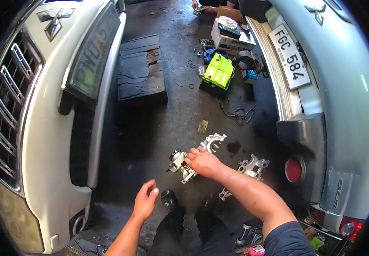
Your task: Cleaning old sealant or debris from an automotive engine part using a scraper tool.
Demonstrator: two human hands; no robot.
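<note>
My right hand [203, 162] reaches across from the right, with its fingers curled over a silver cast-metal engine cover [188, 175]. The cover has a large ring-shaped opening at its far right end and a dark round fitting on its left. My palm and fingers hide its middle. To the left and nearer my feet, my left hand [145, 200] hangs in the air, apart from the cover. It is loosely bent, thumb apart from the fingers, and nothing shows in it. A second silver cast-metal part [252, 167] lies on the floor, partly behind my right forearm.
A white car front [39, 141] flanks me on the left, and a silver-grey car rear [342, 115] on the right. Ahead are a worn black box [141, 66], a yellow-green-topped battery [218, 70], a cardboard box [231, 40] and loose wiring [240, 114]. Another person's hands [210, 8] work at the far end.
</note>
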